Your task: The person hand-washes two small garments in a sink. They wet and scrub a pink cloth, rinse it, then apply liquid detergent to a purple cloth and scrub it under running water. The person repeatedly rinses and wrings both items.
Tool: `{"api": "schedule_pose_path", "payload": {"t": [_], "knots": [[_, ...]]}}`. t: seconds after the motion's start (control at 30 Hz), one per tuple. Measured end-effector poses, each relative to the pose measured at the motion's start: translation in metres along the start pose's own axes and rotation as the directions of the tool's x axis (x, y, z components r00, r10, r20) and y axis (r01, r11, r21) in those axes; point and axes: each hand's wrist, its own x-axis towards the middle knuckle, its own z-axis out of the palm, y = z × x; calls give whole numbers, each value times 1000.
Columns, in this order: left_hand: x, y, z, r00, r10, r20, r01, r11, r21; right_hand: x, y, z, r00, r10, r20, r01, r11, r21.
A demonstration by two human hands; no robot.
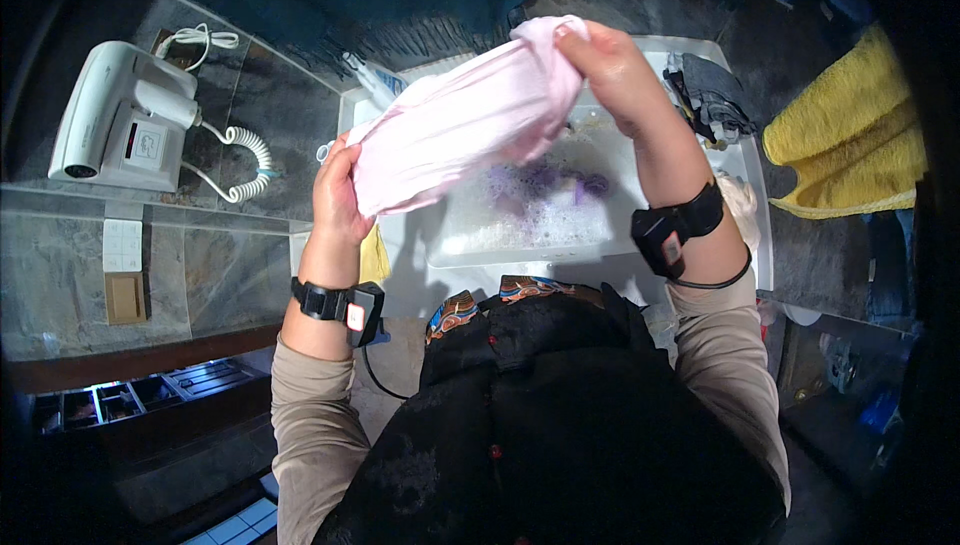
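A pink cloth (pixel 465 125) is stretched between my two hands above a white sink (pixel 487 258). My left hand (pixel 341 189) grips its lower left end, and my right hand (pixel 600 65) holds the bunched upper right end. Beneath the cloth, a purple item (pixel 589 185) lies among suds in the basin; its kind cannot be told. Both wrists or forearms wear black strapped devices.
Dark folded clothes (pixel 712 95) lie on the sink's right ledge, with a pale cloth (pixel 739 204) nearer me. A yellow towel (pixel 847 132) hangs at right. A bottle (pixel 375 80) stands at the back left. The wall holds a white hair dryer (pixel 124 117). A yellow cloth (pixel 373 254) is below my left hand.
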Motion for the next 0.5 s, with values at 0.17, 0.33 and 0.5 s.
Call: {"api": "schedule_pose_path", "payload": {"t": [0.17, 0.33, 0.5], "knots": [[-4, 9, -11, 977, 58, 207, -208, 501, 840, -11, 0, -23, 947, 251, 201, -318, 829, 460], [4, 14, -33, 999, 41, 10, -33, 627, 778, -17, 3, -53, 938, 226, 262, -320, 853, 413], [-6, 25, -50, 981, -127, 144, 155, 968, -199, -23, 6, -90, 941, 325, 96, -338, 872, 353]]}}
